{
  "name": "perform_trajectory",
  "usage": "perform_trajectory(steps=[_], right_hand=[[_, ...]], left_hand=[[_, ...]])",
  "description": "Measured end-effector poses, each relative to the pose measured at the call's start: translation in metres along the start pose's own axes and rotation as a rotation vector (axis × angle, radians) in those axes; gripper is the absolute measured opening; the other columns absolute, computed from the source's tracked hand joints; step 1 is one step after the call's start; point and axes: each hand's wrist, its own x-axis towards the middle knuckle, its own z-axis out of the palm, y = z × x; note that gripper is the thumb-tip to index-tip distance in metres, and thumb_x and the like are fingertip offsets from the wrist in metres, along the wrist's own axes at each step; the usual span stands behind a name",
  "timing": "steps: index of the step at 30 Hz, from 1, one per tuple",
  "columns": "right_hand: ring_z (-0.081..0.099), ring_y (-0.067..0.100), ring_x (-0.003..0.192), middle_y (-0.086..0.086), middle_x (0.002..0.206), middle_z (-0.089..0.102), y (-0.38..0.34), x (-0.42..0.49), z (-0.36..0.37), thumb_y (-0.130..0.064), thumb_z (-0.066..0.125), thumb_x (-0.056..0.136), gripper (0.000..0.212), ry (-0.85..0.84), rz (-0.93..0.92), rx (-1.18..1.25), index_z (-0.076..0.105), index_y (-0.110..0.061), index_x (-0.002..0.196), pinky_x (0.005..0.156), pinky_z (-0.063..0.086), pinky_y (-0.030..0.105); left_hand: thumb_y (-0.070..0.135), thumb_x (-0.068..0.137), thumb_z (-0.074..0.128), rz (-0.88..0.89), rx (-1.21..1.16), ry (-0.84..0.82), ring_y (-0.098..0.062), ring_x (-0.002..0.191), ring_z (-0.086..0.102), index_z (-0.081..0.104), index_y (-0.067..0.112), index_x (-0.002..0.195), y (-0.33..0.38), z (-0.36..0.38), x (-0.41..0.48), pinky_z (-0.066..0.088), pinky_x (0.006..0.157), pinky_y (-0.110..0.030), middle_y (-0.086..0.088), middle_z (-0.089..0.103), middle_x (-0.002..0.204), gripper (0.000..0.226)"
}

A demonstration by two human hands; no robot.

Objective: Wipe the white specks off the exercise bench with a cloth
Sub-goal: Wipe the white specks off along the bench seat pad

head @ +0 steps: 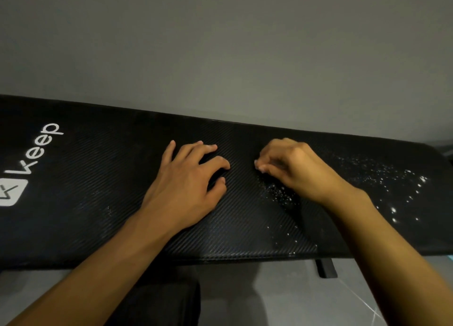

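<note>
Touching the bench (98, 183): left hand (186, 178) spread, right hand (294, 168) curled by specks (282, 197).

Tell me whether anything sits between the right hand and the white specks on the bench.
Nothing visible does. The right hand is over the black woven-textured exercise bench, and the scattered white specks lie bare beside its wrist, with more farther right. No cloth is in view.

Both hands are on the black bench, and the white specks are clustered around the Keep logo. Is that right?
Not quite. The head view shows the white specks mostly on the right part of the bench, away from the Keep logo at its left end. The left hand and right hand are indeed on the bench.
</note>
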Motion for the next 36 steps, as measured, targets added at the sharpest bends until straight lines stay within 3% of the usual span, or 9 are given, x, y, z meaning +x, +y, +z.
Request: perform_trajectory(steps=[3,9,13,20,24,26,31,36], right_hand=[[0.058,0.012,0.094,-0.006,0.102,0.065,-0.001,0.004,0.005,-0.023,0.067,0.093,0.009,0.034,0.041,-0.010,0.074,-0.020,0.100,0.086,0.050,0.033],[0.057,0.005,0.094,-0.007,0.103,0.065,-0.024,-0.028,0.001,-0.033,0.057,0.094,0.022,-0.087,-0.045,0.021,0.074,-0.020,0.100,0.089,0.042,0.014],[0.057,0.014,0.093,-0.004,0.104,0.064,-0.012,-0.005,0.006,-0.022,0.065,0.093,0.010,-0.013,0.021,-0.062,0.072,-0.021,0.101,0.084,0.052,0.038],[0.059,0.009,0.097,-0.010,0.106,0.063,-0.053,-0.062,0.008,-0.034,0.056,0.094,0.021,-0.129,-0.033,0.086,0.073,-0.024,0.102,0.090,0.046,0.023],[0.056,0.011,0.096,-0.008,0.108,0.064,-0.043,-0.050,0.008,-0.031,0.057,0.094,0.021,-0.062,-0.004,-0.013,0.073,-0.023,0.105,0.085,0.047,0.028],[0.057,0.015,0.096,-0.006,0.106,0.063,-0.047,-0.059,0.015,-0.027,0.059,0.096,0.015,-0.030,-0.001,-0.026,0.072,-0.023,0.104,0.083,0.051,0.036],[0.055,0.008,0.095,-0.012,0.109,0.060,-0.068,-0.114,0.026,-0.029,0.059,0.102,0.012,-0.020,-0.027,0.066,0.070,-0.026,0.104,0.081,0.048,0.027],[0.057,0.013,0.092,-0.006,0.109,0.063,-0.059,-0.098,0.033,-0.026,0.060,0.098,0.016,0.114,0.031,-0.057,0.072,-0.021,0.108,0.080,0.050,0.030]], left_hand=[[0.059,0.088,0.024,-0.005,0.002,0.006,-0.016,0.148,0.026,0.053,0.048,0.128,0.000,-0.001,-0.001,0.007,0.123,-0.055,0.008,0.041,0.153,0.050],[0.055,0.093,0.036,-0.012,-0.008,0.005,-0.016,0.148,0.025,0.053,0.047,0.128,0.000,-0.001,-0.002,0.007,0.124,-0.055,0.008,0.041,0.153,0.040],[0.054,0.092,0.038,0.001,-0.009,0.001,-0.016,0.149,0.024,0.053,0.047,0.129,0.001,-0.001,-0.002,0.006,0.124,-0.055,0.007,0.040,0.154,0.040],[0.052,0.094,0.039,0.003,-0.004,-0.001,-0.018,0.149,0.024,0.054,0.045,0.131,0.001,-0.002,-0.003,0.006,0.124,-0.056,0.006,0.040,0.155,0.041],[0.052,0.094,0.038,0.005,0.009,-0.020,-0.018,0.151,0.022,0.052,0.043,0.135,0.004,-0.003,-0.005,0.005,0.124,-0.056,0.004,0.037,0.157,0.044],[0.053,0.094,0.037,0.012,0.014,-0.019,-0.019,0.151,0.021,0.051,0.041,0.137,0.005,-0.004,-0.008,0.005,0.124,-0.056,0.003,0.037,0.158,0.047],[0.062,0.088,0.030,0.078,0.036,-0.008,-0.020,0.149,0.026,0.054,0.041,0.135,0.006,-0.001,-0.011,0.010,0.123,-0.058,0.001,0.042,0.154,0.056],[0.056,0.088,0.046,0.321,0.057,-0.019,-0.019,0.141,0.040,0.062,0.039,0.127,0.008,0.001,-0.015,0.025,0.118,-0.059,0.003,0.051,0.145,0.045]])
